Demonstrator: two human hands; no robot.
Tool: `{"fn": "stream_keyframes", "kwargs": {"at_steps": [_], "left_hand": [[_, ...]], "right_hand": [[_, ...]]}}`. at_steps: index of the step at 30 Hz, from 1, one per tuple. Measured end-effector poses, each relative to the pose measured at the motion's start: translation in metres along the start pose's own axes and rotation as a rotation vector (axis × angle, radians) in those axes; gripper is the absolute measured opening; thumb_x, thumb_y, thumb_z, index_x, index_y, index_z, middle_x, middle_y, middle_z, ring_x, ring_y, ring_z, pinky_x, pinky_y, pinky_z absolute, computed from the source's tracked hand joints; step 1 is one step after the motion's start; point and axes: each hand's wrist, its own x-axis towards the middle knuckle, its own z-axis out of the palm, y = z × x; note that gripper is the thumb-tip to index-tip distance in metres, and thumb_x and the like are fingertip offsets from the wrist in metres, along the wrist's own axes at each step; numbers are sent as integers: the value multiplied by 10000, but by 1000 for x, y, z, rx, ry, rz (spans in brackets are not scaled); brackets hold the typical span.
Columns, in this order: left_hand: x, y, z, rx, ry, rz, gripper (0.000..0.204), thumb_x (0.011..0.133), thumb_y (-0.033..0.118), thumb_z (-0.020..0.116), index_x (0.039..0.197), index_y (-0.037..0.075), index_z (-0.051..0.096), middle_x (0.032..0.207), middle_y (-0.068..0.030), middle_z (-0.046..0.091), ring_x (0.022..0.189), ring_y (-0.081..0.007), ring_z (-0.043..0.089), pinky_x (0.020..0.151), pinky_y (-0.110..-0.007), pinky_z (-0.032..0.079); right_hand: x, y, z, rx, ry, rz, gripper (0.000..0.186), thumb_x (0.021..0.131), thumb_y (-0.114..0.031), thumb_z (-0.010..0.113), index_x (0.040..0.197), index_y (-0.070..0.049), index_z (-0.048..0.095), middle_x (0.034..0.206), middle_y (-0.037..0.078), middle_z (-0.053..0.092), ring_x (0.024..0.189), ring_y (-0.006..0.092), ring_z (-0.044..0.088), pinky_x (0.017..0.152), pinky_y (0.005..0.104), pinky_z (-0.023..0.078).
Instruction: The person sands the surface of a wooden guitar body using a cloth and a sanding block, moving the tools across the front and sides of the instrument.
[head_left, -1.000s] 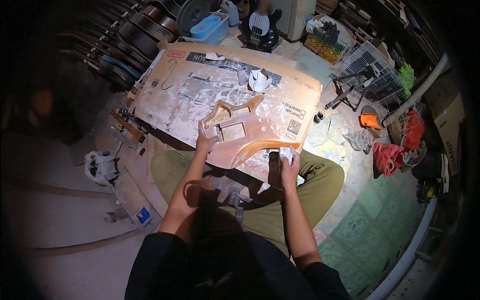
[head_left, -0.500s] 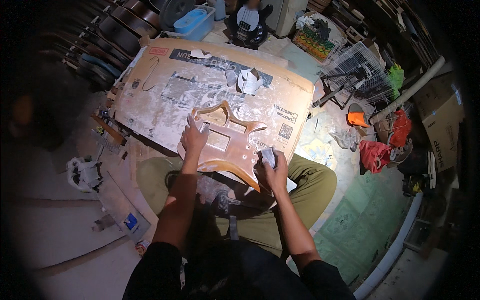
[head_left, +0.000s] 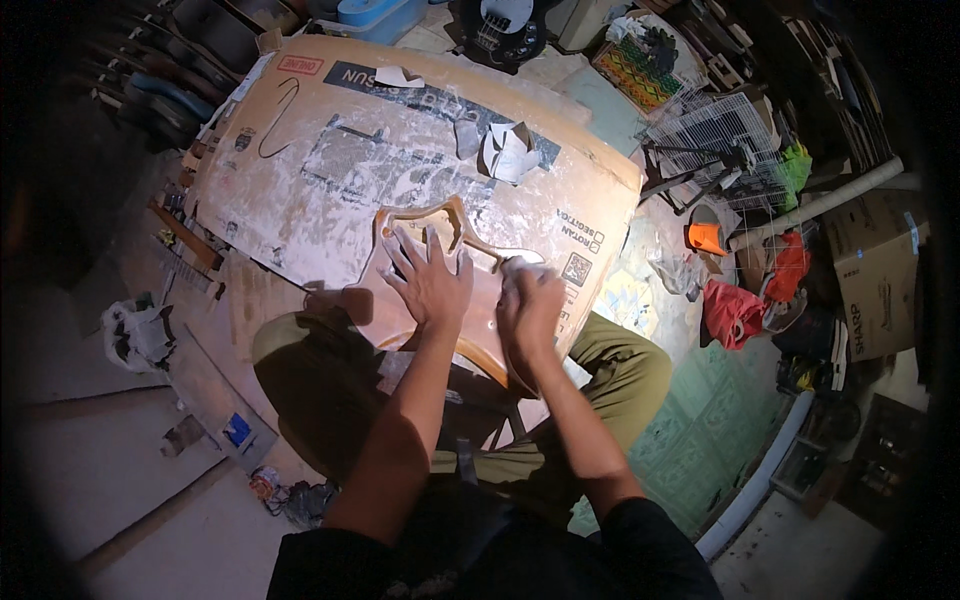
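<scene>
A brown wooden electric guitar body [head_left: 483, 295] with cut-out cavities lies across my lap and the near edge of the cardboard. My left hand [head_left: 432, 287] rests flat on its face, fingers spread beside the upper cavity. At the right-hand horn, my right hand [head_left: 530, 305] is curled against the body's edge, its fingers smeared by motion. Pale folded sandpaper [head_left: 520, 264] shows at its fingertips, mostly hidden by the hand.
Dusty cardboard [head_left: 240, 205] covers the work surface, with crumpled paper sheets [head_left: 508, 155] and a wire hook [head_left: 282, 115] on it. Beyond stand a black bass guitar [head_left: 497, 30] and a blue tub [head_left: 370, 22]. Right: a wire rack [head_left: 715, 140], a red bag [head_left: 733, 313].
My left hand has slid right and flattened onto the guitar body. My right hand has moved up to the horn with the sandpaper. The view has shifted slightly.
</scene>
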Motion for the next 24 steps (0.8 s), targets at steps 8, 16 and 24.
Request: {"fn": "stream_keyframes", "kwargs": {"at_steps": [8,16,24], "left_hand": [[2,2,-2,-13,-66,-33,730,854,557,627,1475,183,541,1675,-210,174,1556,-431,70,1183,-698,131],[4,3,-5,-36,-90,-53,715,841,552,640,1451,187,569,1682,-208,159,1559,-425,59,1196,-689,86],[0,9,-7,-39,-142,-51,714,850,569,612,1450,184,570,1683,-212,155,1557,-436,48,1200,-682,60]], "right_hand": [[16,11,2,57,131,-5,254,837,-113,678,1089,-93,695,983,241,576,933,417,548,791,513,437],[25,13,-3,22,66,-32,261,822,-133,720,1081,-109,693,1033,218,594,948,425,546,813,512,437],[34,22,-10,12,79,-70,215,859,-118,672,1071,-81,660,981,228,561,920,427,529,797,525,411]]}}
